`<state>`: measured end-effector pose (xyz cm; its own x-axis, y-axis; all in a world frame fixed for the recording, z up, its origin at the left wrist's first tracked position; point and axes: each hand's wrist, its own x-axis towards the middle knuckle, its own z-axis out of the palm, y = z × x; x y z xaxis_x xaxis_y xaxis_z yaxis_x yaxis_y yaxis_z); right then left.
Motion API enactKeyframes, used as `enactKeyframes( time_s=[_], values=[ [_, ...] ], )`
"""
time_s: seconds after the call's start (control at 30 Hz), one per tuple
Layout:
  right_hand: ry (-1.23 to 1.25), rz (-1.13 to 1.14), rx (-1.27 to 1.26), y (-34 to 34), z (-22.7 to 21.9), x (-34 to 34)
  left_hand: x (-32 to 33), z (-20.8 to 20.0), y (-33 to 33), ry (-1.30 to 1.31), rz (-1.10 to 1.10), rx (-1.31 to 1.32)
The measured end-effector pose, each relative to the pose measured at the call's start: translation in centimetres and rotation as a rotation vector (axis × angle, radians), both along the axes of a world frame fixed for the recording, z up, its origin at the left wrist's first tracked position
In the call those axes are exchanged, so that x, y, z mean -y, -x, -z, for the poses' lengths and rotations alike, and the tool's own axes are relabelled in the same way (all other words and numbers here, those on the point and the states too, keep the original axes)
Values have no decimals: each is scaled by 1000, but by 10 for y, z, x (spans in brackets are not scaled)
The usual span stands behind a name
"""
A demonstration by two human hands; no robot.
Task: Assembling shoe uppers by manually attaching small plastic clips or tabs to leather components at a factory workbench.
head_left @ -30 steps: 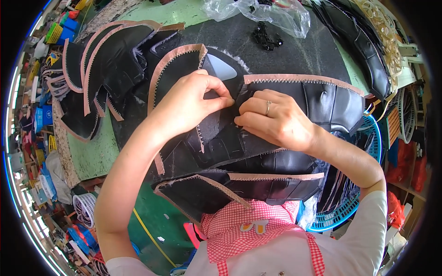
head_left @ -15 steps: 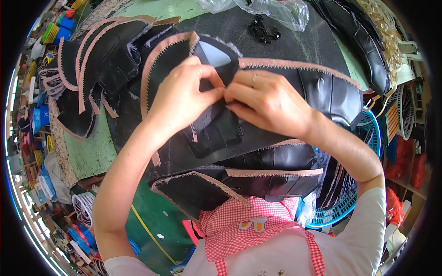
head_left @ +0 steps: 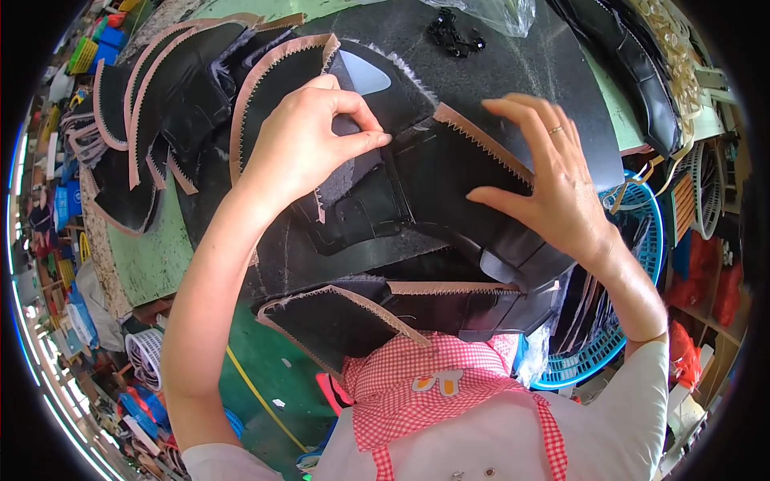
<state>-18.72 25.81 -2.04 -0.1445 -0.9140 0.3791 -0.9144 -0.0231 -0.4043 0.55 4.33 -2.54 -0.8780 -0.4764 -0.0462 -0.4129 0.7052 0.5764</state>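
Note:
My left hand (head_left: 313, 136) is over a black leather boot-upper piece (head_left: 361, 218) with a pink, zigzag-edged strip along its curve. Its thumb and forefinger meet in a pinch at the seam; whatever lies between them is too small to make out. Open, with fingers spread, my right hand (head_left: 561, 180) hovers beside a second black leather piece (head_left: 449, 176), joined or lapped against the first. A tan zigzag strip (head_left: 481, 144) runs along that piece's upper edge. Above my left hand shows a pale grey triangular patch (head_left: 365, 74).
More black leather pieces (head_left: 192, 104) are stacked at the left. Others (head_left: 345, 321) lie at the near edge against my checked apron (head_left: 425, 369). A heap of small black parts (head_left: 453, 34) and clear plastic are at the back. A blue basket (head_left: 589, 365) stands at the right.
My right hand has come away from my left, moving right and opening. The right leather piece has swung, its outer end now nearer me. My left hand keeps its pinch.

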Motion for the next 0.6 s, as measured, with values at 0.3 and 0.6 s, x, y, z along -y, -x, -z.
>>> enactKeyframes(
  time_s=[0.3, 0.6],
  values=[
    [-150, 48, 119, 0, 14, -9, 4, 5, 1, 4, 14, -62],
    [-189, 57, 206, -4, 10, -7, -2, 1, 0, 37, -20, -31]
  ],
)
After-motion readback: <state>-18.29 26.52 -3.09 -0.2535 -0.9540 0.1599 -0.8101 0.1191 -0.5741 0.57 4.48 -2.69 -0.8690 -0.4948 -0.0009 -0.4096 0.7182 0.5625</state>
